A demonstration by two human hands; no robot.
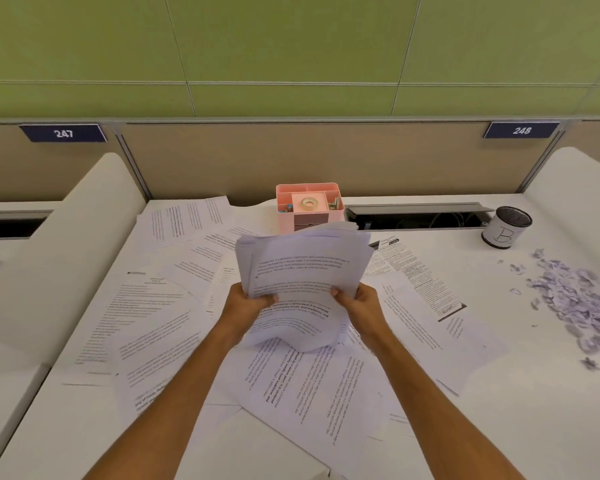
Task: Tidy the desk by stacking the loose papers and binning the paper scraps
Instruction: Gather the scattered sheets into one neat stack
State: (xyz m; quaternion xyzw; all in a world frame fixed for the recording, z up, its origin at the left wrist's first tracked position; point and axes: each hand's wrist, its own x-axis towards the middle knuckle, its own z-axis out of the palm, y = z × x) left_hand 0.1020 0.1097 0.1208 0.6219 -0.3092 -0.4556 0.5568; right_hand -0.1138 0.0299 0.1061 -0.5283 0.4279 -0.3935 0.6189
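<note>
My left hand (248,303) and right hand (359,303) grip a paper stack (302,268) by its sides, lifted over the table (520,427). It hides the pink organizer's (309,202) front. Loose sheets (319,386) underneath (print unreadable), scraps (575,299) far right, partly cut off.

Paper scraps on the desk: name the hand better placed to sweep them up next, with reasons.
Right. The paper scraps lie on the right hand's side of the desk, the small bin behind them. Both hands grip the paper stack; the left hand would cross over.
</note>
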